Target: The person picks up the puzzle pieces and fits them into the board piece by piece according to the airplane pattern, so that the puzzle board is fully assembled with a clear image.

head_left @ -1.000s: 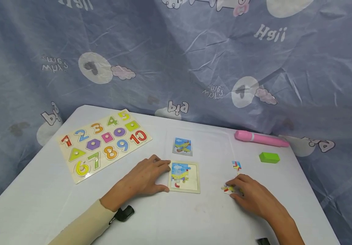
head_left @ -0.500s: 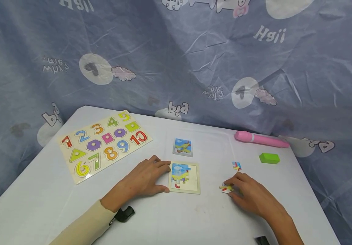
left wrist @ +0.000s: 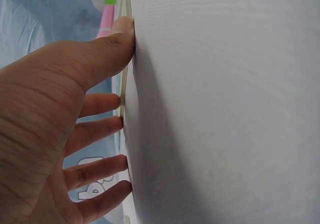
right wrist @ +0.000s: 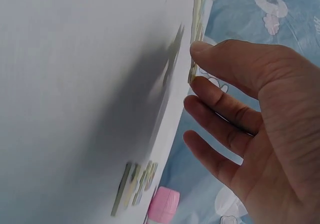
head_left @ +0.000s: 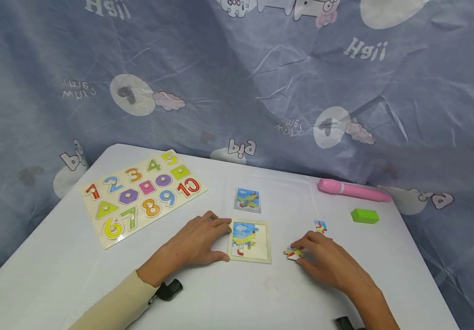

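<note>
A wooden jigsaw tray lies at the middle of the table, its left part filled with pieces of a yellow aeroplane on blue sky, its right part bare wood. My left hand rests at its left edge, thumb by the near corner and fingers spread farther up; in the left wrist view the fingertips touch the edge. Between thumb and index finger my right hand pinches a jigsaw piece with yellow, red and white on it, just right of the tray. Another jigsaw piece lies beyond that hand, partly covered.
Behind the tray lies a small aeroplane picture card. A number-and-shape puzzle board is at the left. Toward the right edge are a pink marker-like stick and a green block. A patterned cloth hangs behind the white table.
My right hand has moved left toward the tray with the jigsaw piece in its fingers. The left hand stays at the tray's edge.
</note>
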`<state>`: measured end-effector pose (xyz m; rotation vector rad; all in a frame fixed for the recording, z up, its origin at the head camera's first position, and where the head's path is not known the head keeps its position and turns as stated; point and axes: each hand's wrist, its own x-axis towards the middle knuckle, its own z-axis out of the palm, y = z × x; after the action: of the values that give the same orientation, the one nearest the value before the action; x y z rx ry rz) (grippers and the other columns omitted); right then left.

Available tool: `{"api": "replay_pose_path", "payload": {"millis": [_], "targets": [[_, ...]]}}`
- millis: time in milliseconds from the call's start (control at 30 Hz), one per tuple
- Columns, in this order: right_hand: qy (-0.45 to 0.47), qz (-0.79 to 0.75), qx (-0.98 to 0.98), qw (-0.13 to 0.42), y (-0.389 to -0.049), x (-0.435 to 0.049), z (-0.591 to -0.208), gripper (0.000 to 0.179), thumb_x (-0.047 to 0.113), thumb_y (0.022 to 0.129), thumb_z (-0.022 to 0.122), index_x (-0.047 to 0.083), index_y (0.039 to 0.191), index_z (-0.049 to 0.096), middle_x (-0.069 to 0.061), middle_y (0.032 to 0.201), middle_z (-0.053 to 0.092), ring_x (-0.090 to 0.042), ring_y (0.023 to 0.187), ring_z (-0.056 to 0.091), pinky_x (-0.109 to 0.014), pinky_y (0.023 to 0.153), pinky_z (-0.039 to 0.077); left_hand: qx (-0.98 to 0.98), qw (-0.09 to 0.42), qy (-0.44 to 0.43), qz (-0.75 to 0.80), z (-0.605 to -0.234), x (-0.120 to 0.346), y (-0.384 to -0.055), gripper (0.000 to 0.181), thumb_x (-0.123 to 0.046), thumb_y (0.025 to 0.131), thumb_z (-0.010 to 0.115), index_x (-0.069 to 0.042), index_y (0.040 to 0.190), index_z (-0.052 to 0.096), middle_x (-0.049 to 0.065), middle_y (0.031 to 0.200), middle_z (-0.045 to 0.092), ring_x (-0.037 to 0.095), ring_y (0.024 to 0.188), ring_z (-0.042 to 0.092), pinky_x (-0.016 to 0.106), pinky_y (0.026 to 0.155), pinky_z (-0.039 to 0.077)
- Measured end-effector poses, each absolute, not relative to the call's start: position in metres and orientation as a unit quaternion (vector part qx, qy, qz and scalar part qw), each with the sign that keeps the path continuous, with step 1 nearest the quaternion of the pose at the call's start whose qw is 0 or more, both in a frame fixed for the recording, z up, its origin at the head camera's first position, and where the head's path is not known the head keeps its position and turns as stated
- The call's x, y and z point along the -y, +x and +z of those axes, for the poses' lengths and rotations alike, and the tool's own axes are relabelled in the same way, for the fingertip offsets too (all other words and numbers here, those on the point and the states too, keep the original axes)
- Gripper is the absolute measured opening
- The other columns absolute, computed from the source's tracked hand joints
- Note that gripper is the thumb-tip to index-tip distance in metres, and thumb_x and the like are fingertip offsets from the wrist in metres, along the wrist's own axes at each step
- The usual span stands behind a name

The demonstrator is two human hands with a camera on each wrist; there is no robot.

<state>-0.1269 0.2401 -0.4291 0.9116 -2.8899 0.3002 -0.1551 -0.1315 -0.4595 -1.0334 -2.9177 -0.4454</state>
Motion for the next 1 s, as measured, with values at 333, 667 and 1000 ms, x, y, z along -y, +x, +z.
{"api": "replay_pose_path", "payload": {"millis": [333,667,1000], "targets": [[0.314,0.107,0.943,0.034,-0.126,-0.225,-0.43,0.03,0.017,0.089,0.089,0.023,0.116,0.079,0.013,0.109,0.065,-0.007,0.1,0.064,-0.036,0.088,0.058,0.933,0.004,-0.329,-0.146,-0.458,0.131,-0.154,0.067,-0.06,0.088,0.084,-0.021,0.139,0.07,0.001,0.158,0.059,0.025,0.135,0.054,0.046,0.101,0.053],[0.324,0.114,0.939,0.014,-0.128,-0.206,-0.43,0.029,0.019,0.091,0.088,0.023,0.118,0.079,0.012,0.111,0.066,-0.009,0.106,0.063,-0.038,0.091,0.057,0.932,0.011,-0.334,-0.141,-0.459,0.131,-0.154,0.067,-0.061,0.088,0.084,-0.021,0.139,0.07,0.001,0.158,0.06,0.024,0.134,0.055,0.044,0.1,0.053],[0.342,0.111,0.933,0.008,-0.132,-0.19,-0.429,0.03,0.02,0.091,0.088,0.023,0.119,0.08,0.01,0.111,0.066,-0.009,0.106,0.064,-0.038,0.091,0.058,0.932,0.009,-0.333,-0.14,-0.458,0.132,-0.155,0.068,-0.062,0.088,0.083,-0.021,0.14,0.069,0.001,0.158,0.059,0.024,0.134,0.055,0.046,0.101,0.053]]}}
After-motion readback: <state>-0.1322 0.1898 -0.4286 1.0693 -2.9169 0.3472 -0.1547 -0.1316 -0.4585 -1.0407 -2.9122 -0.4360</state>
